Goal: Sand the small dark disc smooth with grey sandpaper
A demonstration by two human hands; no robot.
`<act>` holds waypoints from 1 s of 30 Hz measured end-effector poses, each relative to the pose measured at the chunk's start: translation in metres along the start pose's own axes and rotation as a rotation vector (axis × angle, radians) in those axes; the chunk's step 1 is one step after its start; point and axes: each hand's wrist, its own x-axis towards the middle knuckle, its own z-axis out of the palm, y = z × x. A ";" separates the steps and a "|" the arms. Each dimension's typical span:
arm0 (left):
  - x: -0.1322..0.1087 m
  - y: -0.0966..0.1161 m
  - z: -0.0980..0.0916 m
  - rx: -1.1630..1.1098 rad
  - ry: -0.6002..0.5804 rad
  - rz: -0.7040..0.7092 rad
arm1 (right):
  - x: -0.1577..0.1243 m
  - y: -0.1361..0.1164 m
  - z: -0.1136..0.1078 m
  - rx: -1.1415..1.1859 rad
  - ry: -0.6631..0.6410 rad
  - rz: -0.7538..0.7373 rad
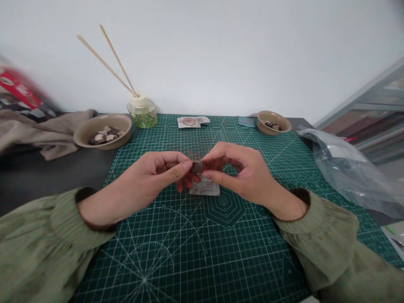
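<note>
My left hand (158,172) and my right hand (240,170) meet over the middle of a green cutting mat (195,252). Both pinch one small dark brown piece (197,166) between thumb and fingertips. Just under the hands a small grey rectangular pad (205,188) lies flat on the mat. Both sleeves are olive green.
A tan bowl (102,131) of dark and pale pieces sits at the back left, a smaller tan bowl (273,122) at the back right. A reed diffuser jar (142,112) stands between. Small paper squares (189,122) lie at the mat's far edge. A clear plastic bag (347,168) lies right, beige cloth (44,132) left.
</note>
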 end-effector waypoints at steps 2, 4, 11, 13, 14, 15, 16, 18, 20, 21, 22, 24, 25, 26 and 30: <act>0.000 0.002 0.001 0.001 -0.008 -0.002 | 0.000 -0.003 0.002 0.050 -0.019 0.042; 0.000 0.003 0.002 0.004 -0.008 0.000 | 0.000 -0.004 0.003 0.074 -0.020 0.075; 0.000 0.006 0.007 -0.020 0.015 0.007 | -0.001 -0.004 0.004 0.109 0.013 0.142; -0.002 0.008 0.009 -0.028 0.048 0.004 | 0.000 -0.003 0.003 0.103 0.017 0.152; -0.003 0.008 0.010 -0.035 0.073 0.005 | 0.000 -0.003 0.002 0.102 0.018 0.159; -0.004 0.009 0.011 -0.044 0.101 0.007 | 0.000 -0.003 0.002 0.100 0.017 0.172; -0.005 0.009 0.012 -0.054 0.126 0.011 | 0.000 -0.003 0.002 0.100 0.016 0.183; -0.007 0.009 0.015 -0.075 0.164 0.022 | 0.001 -0.004 0.001 0.102 0.005 0.193; -0.008 0.009 0.017 -0.092 0.180 0.032 | 0.001 -0.005 0.001 0.101 -0.004 0.187; -0.008 0.009 0.019 -0.099 0.184 0.035 | 0.001 -0.005 0.002 0.108 -0.006 0.179; -0.008 0.009 0.019 -0.104 0.186 0.038 | 0.002 -0.004 0.002 0.122 -0.007 0.170; -0.008 0.010 0.020 -0.113 0.190 0.042 | 0.002 -0.003 0.002 0.173 -0.013 0.154; -0.007 0.010 0.020 -0.118 0.192 0.043 | 0.002 -0.001 0.002 0.204 -0.016 0.146; -0.007 0.011 0.020 -0.122 0.192 0.043 | 0.002 0.000 0.001 0.232 -0.020 0.139; -0.007 0.012 0.018 -0.139 0.191 0.041 | 0.000 0.002 0.000 0.272 -0.028 0.113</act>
